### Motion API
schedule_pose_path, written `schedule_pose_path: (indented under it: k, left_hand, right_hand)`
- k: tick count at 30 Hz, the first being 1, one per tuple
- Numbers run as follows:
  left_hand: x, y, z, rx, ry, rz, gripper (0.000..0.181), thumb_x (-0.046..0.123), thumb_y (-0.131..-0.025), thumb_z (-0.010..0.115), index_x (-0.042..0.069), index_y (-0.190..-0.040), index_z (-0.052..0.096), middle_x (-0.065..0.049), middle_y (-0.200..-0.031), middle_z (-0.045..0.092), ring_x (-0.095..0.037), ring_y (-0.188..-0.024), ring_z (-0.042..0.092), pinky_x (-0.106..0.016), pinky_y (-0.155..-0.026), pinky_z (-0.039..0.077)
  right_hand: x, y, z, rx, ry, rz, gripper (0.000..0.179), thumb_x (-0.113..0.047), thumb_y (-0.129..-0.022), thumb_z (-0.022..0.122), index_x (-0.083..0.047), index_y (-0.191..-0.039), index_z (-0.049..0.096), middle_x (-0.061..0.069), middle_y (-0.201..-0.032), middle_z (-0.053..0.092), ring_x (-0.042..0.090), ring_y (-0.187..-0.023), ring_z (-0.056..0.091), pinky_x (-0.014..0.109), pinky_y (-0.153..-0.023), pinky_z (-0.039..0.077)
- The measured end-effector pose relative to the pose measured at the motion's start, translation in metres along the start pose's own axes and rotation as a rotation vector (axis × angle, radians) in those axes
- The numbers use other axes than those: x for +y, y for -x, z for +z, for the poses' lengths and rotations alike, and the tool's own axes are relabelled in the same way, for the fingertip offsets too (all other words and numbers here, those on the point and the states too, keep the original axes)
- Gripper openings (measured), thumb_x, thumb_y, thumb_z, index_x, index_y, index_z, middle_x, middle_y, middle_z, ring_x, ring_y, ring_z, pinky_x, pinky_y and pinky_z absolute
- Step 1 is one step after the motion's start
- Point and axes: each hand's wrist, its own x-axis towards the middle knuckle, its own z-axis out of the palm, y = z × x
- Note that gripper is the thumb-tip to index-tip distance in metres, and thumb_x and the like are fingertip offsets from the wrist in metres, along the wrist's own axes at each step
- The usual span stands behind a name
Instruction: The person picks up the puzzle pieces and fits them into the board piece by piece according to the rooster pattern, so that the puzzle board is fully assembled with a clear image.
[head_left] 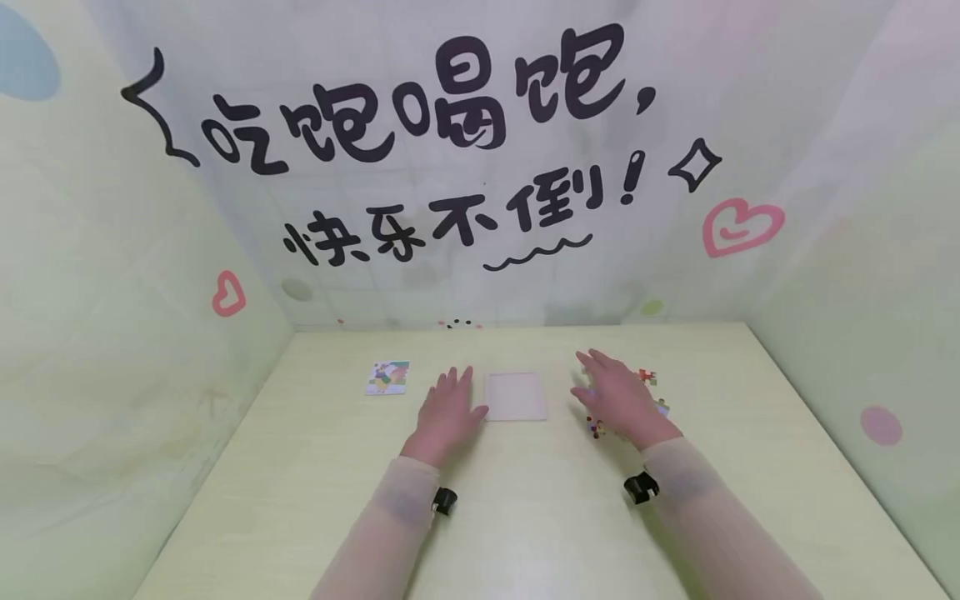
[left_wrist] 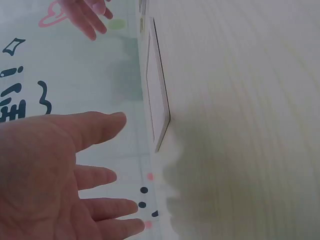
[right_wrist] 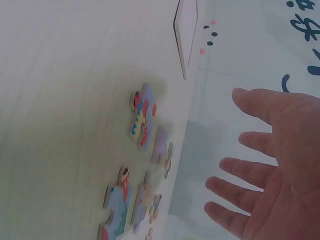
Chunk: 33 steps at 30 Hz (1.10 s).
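A pale pink square puzzle tray [head_left: 516, 397] with a raised rim lies flat at the middle of the table. Just left of it is my left hand [head_left: 447, 410], fingers extended and nothing held; its thumb tip overlaps the tray's left edge in the head view. My right hand [head_left: 621, 398] hovers over several loose jigsaw pieces [head_left: 595, 427] to the right, fingers spread and holding nothing. Beneath that hand, the right wrist view shows the colourful pieces [right_wrist: 142, 117] lying scattered, partly hidden from the head camera. Both palms look bare in the wrist views.
A small square picture card [head_left: 387, 377] lies on the table left of my left hand. The light wooden table [head_left: 517, 517] is walled by printed cloth [head_left: 420, 275] at the back and both sides. Each sleeve carries a black wrist clip [head_left: 445, 501].
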Motion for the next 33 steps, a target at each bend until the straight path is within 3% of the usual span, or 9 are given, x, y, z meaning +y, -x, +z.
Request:
schedule_pose_path:
  k: [3,8,13,16,25,33]
  left_hand:
    - [-0.007,0.000,0.002,-0.046,0.036,0.021,0.073,0.036,-0.101,0.066,0.009,-0.161,0.034,-0.019,-0.169,0.028,-0.039,-0.156,0.028,-0.055,-0.125,0.029]
    - [-0.018,-0.006,0.003,-0.070,0.049,0.113,0.064,0.030,-0.099,0.070,0.006,-0.154,0.046,-0.015,-0.165,0.038,-0.036,-0.152,0.038,-0.051,-0.122,0.035]
    - [-0.027,-0.015,-0.001,-0.064,-0.008,0.156,0.057,0.029,-0.099,0.071,0.003,-0.147,0.055,-0.014,-0.159,0.047,-0.035,-0.148,0.042,-0.049,-0.123,0.035]
    - [-0.030,-0.021,-0.006,-0.068,0.012,0.182,0.059,0.029,-0.099,0.071,0.004,-0.149,0.053,-0.011,-0.161,0.045,-0.035,-0.149,0.040,-0.049,-0.123,0.035]
    - [-0.033,-0.045,-0.004,-0.149,0.074,0.350,0.066,0.036,-0.096,0.074,0.009,-0.152,0.051,-0.003,-0.166,0.039,-0.032,-0.150,0.036,-0.046,-0.122,0.036]
    - [-0.032,-0.047,0.000,-0.188,0.042,0.333,0.065,0.034,-0.094,0.076,0.012,-0.150,0.054,-0.002,-0.165,0.041,-0.031,-0.146,0.037,-0.047,-0.121,0.036]
  right_hand:
    - [0.010,0.007,-0.001,-0.015,-0.065,0.009,0.056,-0.029,-0.099,0.070,-0.005,-0.147,0.055,0.023,-0.151,0.054,0.049,-0.136,0.050,0.063,-0.108,0.045]
    - [0.023,0.014,-0.003,-0.072,-0.156,0.045,0.040,-0.025,-0.093,0.077,-0.008,-0.129,0.070,0.013,-0.131,0.069,0.037,-0.114,0.065,0.054,-0.093,0.056]
    - [0.029,0.018,-0.004,-0.126,-0.201,0.043,0.034,-0.025,-0.087,0.082,-0.013,-0.118,0.075,0.001,-0.113,0.074,0.019,-0.089,0.061,0.036,-0.075,0.052]
    - [0.029,0.019,-0.006,-0.141,-0.197,0.024,0.032,-0.027,-0.085,0.085,-0.015,-0.113,0.075,-0.001,-0.106,0.074,0.016,-0.084,0.056,0.033,-0.072,0.048]
    - [0.032,0.023,-0.006,-0.213,-0.199,-0.005,0.029,-0.024,-0.079,0.090,-0.017,-0.103,0.074,-0.005,-0.096,0.071,0.013,-0.073,0.051,0.029,-0.066,0.044]
    - [0.034,0.023,-0.003,-0.213,-0.158,-0.033,0.025,-0.021,-0.078,0.089,-0.020,-0.098,0.074,-0.008,-0.094,0.071,0.012,-0.072,0.050,0.030,-0.070,0.044]
